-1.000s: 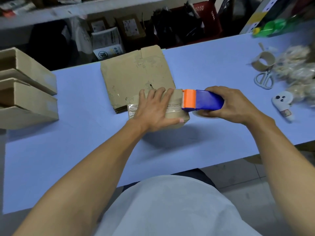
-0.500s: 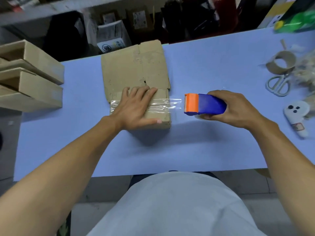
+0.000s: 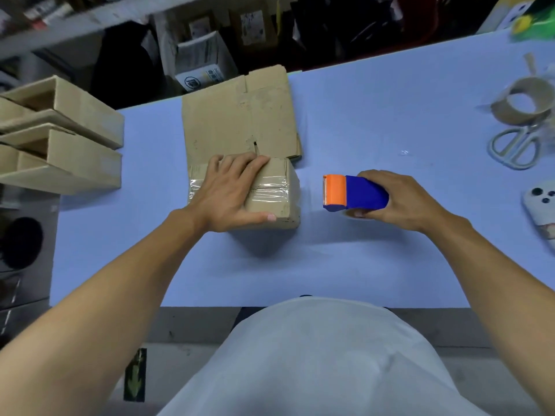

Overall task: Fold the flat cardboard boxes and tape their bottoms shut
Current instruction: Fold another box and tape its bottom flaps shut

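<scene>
A small folded cardboard box (image 3: 277, 202) stands on the blue table (image 3: 360, 115), with clear tape across its top seam. My left hand (image 3: 229, 193) lies flat on the box, fingers straight, thumb along its near edge. My right hand (image 3: 396, 199) grips a blue and orange tape dispenser (image 3: 353, 193) to the right of the box, apart from it. Behind the box lies a stack of flat cardboard boxes (image 3: 240, 115).
Folded boxes (image 3: 66, 139) are stacked at the table's left edge. At the right lie a tape roll (image 3: 524, 105), scissors (image 3: 515, 145) and a white phone (image 3: 540, 205). Dark shelves with parcels stand beyond the table's far edge.
The dispenser moved right off the box, and the tape strand that ran from box to dispenser is gone. My left hand stayed pressed on the box.
</scene>
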